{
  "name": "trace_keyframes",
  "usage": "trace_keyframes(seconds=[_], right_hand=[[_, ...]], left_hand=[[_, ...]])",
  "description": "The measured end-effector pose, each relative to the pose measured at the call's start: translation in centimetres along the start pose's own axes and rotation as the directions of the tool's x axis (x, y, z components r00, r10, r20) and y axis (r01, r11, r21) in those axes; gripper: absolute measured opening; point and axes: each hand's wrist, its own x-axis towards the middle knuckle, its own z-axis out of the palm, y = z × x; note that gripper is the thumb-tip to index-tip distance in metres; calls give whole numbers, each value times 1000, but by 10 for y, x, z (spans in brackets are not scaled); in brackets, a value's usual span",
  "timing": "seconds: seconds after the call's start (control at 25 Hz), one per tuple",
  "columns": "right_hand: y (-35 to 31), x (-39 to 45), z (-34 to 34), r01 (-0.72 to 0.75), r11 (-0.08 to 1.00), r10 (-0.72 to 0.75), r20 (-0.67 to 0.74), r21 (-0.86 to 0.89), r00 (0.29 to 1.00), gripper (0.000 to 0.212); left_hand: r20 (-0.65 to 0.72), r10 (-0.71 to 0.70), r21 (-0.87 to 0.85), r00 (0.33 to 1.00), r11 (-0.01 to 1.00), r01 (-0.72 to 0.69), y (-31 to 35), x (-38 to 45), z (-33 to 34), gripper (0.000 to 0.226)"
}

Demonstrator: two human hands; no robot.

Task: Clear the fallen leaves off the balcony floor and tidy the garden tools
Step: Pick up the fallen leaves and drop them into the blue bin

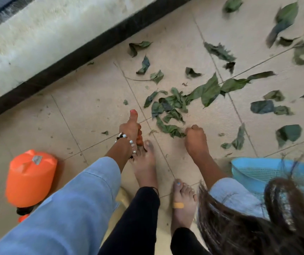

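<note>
Beige balcony tiles run along a dark-edged wall base. Right hand, fingers clenched, touches the near end of the central leaf cluster; whether it grasps a leaf cannot be told. Cluster lies ahead of those knuckles, its long axis running away to the right. Left hand, fingers curled, thumb raised, sits further off; contents unclear. Counted: one blue basin at right, one orange container at left, well over a dozen loose leaves.

Orange container lies left, blue basin right
</note>
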Motion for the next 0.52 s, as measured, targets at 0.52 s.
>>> trace_keyframes(seconds=[0.52], right_hand=[[-35,23,12,595,721,-532,266,-355,804,31]], left_hand=[[-4,-100,-82,995,992,99,-17,33,-24,55]])
